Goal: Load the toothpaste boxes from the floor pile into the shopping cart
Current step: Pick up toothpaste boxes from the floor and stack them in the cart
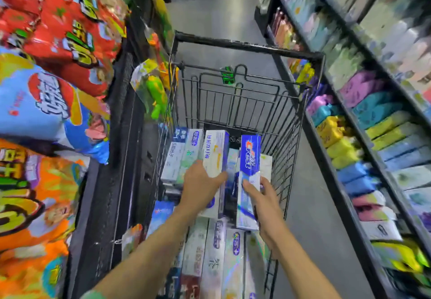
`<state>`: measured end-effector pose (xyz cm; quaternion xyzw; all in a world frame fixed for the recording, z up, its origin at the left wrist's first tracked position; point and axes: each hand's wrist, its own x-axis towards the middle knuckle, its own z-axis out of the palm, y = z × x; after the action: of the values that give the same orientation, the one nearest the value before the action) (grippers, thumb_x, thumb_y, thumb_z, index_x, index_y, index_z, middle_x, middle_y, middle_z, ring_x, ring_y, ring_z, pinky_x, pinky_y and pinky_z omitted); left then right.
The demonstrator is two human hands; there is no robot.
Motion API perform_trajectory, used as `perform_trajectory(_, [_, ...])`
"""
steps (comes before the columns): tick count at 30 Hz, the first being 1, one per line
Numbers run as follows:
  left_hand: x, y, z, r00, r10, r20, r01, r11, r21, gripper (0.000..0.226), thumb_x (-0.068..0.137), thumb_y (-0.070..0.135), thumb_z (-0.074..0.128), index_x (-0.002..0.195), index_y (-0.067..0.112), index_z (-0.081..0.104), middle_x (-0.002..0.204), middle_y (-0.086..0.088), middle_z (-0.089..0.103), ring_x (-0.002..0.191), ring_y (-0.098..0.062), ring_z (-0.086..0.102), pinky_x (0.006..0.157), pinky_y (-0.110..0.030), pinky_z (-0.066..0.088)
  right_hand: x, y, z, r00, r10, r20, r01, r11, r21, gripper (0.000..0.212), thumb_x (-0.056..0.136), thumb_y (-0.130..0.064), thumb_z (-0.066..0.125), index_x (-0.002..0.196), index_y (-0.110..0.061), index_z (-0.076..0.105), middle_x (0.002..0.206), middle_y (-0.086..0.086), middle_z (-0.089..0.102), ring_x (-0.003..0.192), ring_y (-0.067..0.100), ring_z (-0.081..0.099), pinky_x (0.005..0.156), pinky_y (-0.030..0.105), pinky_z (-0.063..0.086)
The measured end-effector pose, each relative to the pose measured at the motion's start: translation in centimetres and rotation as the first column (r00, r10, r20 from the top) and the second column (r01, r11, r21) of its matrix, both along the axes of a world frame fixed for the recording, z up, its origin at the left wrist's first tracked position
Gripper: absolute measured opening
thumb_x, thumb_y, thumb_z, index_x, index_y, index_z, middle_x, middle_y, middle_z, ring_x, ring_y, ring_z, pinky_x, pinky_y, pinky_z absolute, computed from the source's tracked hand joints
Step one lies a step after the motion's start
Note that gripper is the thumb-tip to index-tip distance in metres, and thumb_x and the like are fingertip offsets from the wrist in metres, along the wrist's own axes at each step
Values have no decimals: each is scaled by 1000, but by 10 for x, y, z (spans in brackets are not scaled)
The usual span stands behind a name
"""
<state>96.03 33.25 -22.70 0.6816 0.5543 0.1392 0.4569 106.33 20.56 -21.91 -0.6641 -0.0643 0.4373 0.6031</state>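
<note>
Placing step: left hand [200,186] fingers wrap a white toothpaste box [215,156], right hand [263,196] fingers pinch a blue Crest box [249,156], both over the shopping cart [247,47]. More boxes [210,252] lie below the fingers in the basket. Next, prob: lower and release flat. Floor pile not in view.

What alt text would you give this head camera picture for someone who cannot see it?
Two bare hands each hold a toothpaste box over a black wire cart in a shop aisle: the left hand a white box, the right hand a blue box. More boxes lie in the cart, with snack bags left and shelves right.
</note>
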Motion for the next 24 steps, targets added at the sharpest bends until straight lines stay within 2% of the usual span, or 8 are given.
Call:
perform_trajectory(2, [9,22,-22,992,-59,-114,58,998,-10,49,72,56,73,101,18,62,96,-2,69,90,-25,66,80,-40,55,5,12,-19,1000,0,-11,0,1000,-12,60,77,-48,78,130,-28,59,132,-2,67,128,22,59,112,53,43])
perform_trajectory(5, [18,48,-53,961,-118,-251,125,992,10,66,67,69,62,108,18,60,101,-3,69,94,-28,67,80,-42,56,11,22,-46,998,-31,-52,30,999,-21,71,71,-54,80,134,-29,56,134,-3,66,127,21,60,112,53,43])
perform_trajectory(9, [29,74,-74,897,-166,-409,197,980,36,66,81,62,67,117,8,55,112,-12,62,104,-36,61,84,-43,49,13,23,-74,996,-68,-59,66,997,-48,84,67,-64,83,138,-32,53,141,-6,61,135,20,53,114,53,40])
perform_trajectory(12, [34,89,-87,864,-173,-473,226,972,57,65,84,60,67,117,5,55,114,-13,63,106,-35,61,85,-42,49,16,28,-84,996,-63,-61,58,995,-80,79,70,-62,83,137,-33,54,140,-5,61,134,22,54,113,55,41])
perform_trajectory(16, [41,104,-105,837,-177,-518,232,972,42,78,83,63,66,132,5,50,128,-14,58,118,-35,55,95,-46,49,19,44,-92,998,-43,-51,38,994,-100,54,77,-47,78,125,-27,62,127,0,70,122,25,64,107,54,48])
perform_trajectory(19, [47,110,-110,771,-197,-605,291,955,60,92,84,65,64,147,5,35,139,-15,52,127,-36,50,100,-47,43,21,55,-104,997,-71,-38,67,991,-114,65,72,-55,82,128,-29,61,132,2,66,125,25,61,108,53,47])
perform_trajectory(22, [48,111,-117,712,-202,-672,372,921,117,93,85,72,59,148,8,34,140,-14,51,128,-35,47,100,-47,42,24,62,-119,997,-59,-50,52,988,-145,76,67,-63,83,131,-30,60,129,0,68,122,25,63,107,53,48])
perform_trajectory(24, [44,111,-125,678,-204,-706,426,892,152,92,84,79,52,146,12,36,142,-13,47,130,-33,43,102,-46,39,24,67,-122,997,-50,-62,41,991,-130,70,73,-53,79,134,-25,59,125,0,70,119,24,65,108,53,47])
